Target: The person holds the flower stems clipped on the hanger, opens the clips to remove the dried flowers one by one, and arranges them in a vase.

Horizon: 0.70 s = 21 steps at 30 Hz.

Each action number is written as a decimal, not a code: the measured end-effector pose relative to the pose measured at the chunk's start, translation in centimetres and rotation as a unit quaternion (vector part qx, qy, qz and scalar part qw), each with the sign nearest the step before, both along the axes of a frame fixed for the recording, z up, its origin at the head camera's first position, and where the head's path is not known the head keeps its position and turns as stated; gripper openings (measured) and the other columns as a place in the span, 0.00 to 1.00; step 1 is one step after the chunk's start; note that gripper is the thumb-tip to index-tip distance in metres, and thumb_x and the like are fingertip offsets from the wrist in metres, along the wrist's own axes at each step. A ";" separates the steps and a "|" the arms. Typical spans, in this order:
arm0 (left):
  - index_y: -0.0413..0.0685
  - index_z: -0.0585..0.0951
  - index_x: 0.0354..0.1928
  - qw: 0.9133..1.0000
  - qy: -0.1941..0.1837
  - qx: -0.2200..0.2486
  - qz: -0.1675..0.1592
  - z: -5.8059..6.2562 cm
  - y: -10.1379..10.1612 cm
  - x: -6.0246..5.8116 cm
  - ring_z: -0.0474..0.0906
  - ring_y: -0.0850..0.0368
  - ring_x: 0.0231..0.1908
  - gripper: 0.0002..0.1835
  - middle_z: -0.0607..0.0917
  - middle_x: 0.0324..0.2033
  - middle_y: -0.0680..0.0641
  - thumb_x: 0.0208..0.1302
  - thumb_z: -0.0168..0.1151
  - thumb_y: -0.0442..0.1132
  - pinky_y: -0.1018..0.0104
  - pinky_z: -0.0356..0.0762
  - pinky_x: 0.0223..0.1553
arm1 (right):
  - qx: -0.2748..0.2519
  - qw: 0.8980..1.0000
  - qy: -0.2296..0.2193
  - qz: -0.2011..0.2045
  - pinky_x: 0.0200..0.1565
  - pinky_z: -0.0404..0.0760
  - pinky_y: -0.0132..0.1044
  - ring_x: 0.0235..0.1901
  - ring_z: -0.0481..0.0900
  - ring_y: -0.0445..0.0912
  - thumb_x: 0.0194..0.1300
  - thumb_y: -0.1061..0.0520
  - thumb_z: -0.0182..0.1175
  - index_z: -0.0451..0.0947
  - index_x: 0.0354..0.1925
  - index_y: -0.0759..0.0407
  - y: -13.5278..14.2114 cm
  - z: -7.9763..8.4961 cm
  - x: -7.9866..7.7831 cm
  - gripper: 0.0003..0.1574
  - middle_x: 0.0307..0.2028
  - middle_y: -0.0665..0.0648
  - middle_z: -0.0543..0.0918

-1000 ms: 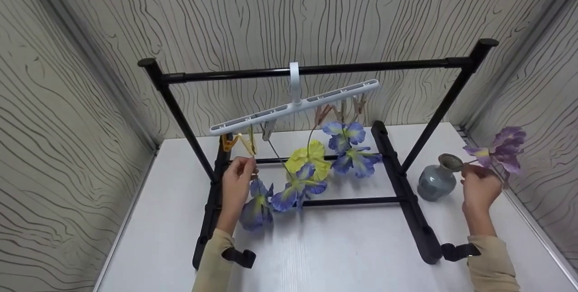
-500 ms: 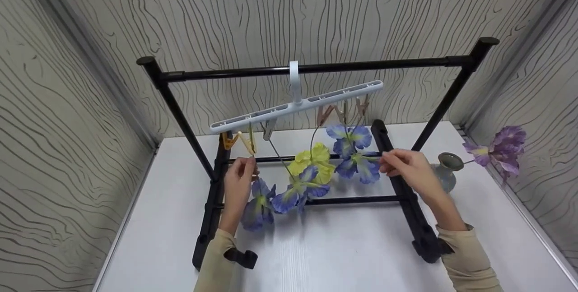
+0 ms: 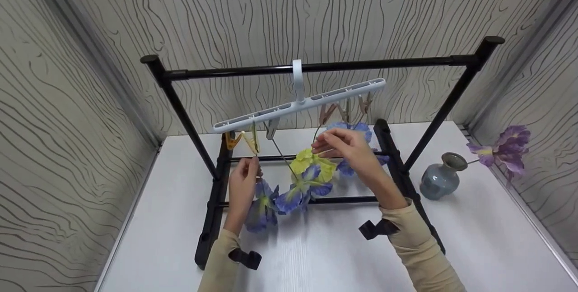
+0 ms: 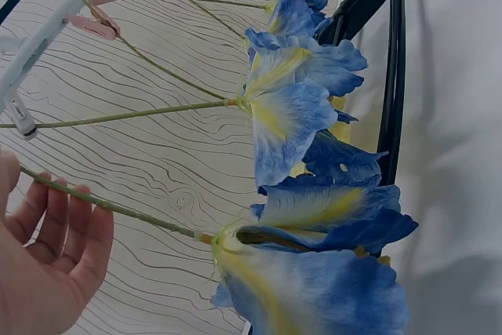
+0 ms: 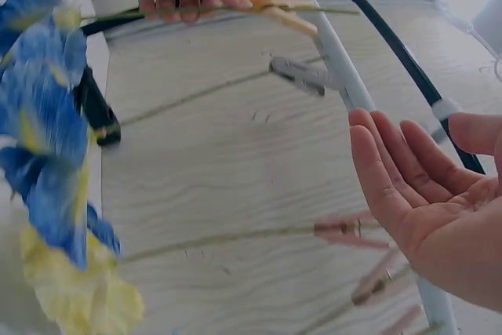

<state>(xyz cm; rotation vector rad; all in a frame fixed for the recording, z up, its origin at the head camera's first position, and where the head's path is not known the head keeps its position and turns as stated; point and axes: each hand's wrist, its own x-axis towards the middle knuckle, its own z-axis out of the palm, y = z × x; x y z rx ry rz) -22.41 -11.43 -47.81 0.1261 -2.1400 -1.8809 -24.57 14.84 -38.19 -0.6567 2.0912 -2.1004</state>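
My left hand (image 3: 242, 181) pinches the green stem (image 4: 141, 216) of a blue artificial iris (image 4: 314, 264) between thumb and fingers, just below a pale yellow clip (image 3: 250, 143). The bloom hangs below the hand. That clip is one of several on a white hanger (image 3: 280, 110), which hooks over a black rack bar (image 3: 384, 64) and tilts up to the right. My right hand (image 3: 350, 150) holds nothing; its fingers are extended, in front of the hanging flowers. A yellow flower (image 3: 307, 163) and another blue iris (image 3: 295, 195) hang between the hands.
A grey-blue vase (image 3: 437, 181) stands on the white table (image 3: 311, 260) at the right, a purple flower (image 3: 503, 150) leaning out of it. The rack's black side foot (image 3: 210, 238) lies near my left forearm. Patterned panels (image 3: 352, 16) enclose the table.
My right hand has let go of the purple flower, now in the vase, and has moved left across the rack to the yellow flower. The left hand keeps its place on the stem.
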 end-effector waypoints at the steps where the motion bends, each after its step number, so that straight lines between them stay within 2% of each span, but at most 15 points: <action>1: 0.40 0.78 0.37 1.000 0.000 -0.002 0.002 0.0 0.0 0.0 0.81 0.50 0.36 0.16 0.82 0.32 0.42 0.82 0.54 0.45 0.61 0.84 0.40 | -0.008 1.000 -0.003 0.003 0.52 0.86 0.48 0.44 0.87 0.51 0.82 0.59 0.51 0.78 0.50 0.77 -0.6 0.0 -0.1 0.18 0.46 0.69 0.86; 6: 0.39 0.78 0.36 1.000 -0.001 0.006 0.006 -0.1 0.0 0.1 0.80 0.53 0.33 0.17 0.82 0.32 0.42 0.81 0.54 0.45 0.64 0.83 0.37 | -0.035 0.999 -0.019 0.014 0.54 0.85 0.47 0.47 0.87 0.52 0.82 0.59 0.50 0.77 0.53 0.74 -3.2 0.1 -0.8 0.17 0.48 0.69 0.86; 11: 0.38 0.77 0.35 1.000 0.003 0.019 0.000 -0.1 0.1 0.2 0.82 0.46 0.34 0.19 0.81 0.30 0.43 0.82 0.53 0.46 0.66 0.83 0.34 | -0.042 0.998 -0.032 0.036 0.57 0.83 0.46 0.53 0.86 0.55 0.83 0.57 0.49 0.76 0.58 0.74 -5.5 -0.2 -1.7 0.21 0.54 0.71 0.83; 14: 0.38 0.77 0.35 1.000 0.002 0.021 -0.004 0.0 0.2 0.3 0.82 0.47 0.34 0.20 0.81 0.30 0.44 0.82 0.52 0.47 0.65 0.83 0.34 | -0.045 0.997 -0.041 0.054 0.59 0.82 0.45 0.55 0.84 0.57 0.83 0.57 0.48 0.74 0.60 0.76 -6.7 -0.5 -2.3 0.23 0.55 0.71 0.83; 18: 0.40 0.77 0.34 1.000 -0.004 0.017 -0.011 0.3 0.4 0.2 0.81 0.52 0.31 0.20 0.81 0.29 0.43 0.83 0.50 0.48 0.65 0.84 0.33 | -0.059 0.993 -0.073 0.078 0.61 0.81 0.45 0.57 0.83 0.57 0.84 0.57 0.46 0.71 0.63 0.79 -8.3 -0.8 -2.9 0.25 0.56 0.71 0.82; 21: 0.41 0.77 0.34 1.000 -0.007 0.022 -0.020 0.6 0.4 0.1 0.82 0.50 0.32 0.21 0.81 0.30 0.40 0.83 0.49 0.49 0.65 0.85 0.33 | -0.081 0.987 -0.102 0.090 0.61 0.80 0.46 0.56 0.83 0.55 0.84 0.57 0.46 0.69 0.65 0.79 -9.4 -1.0 -3.4 0.26 0.57 0.71 0.82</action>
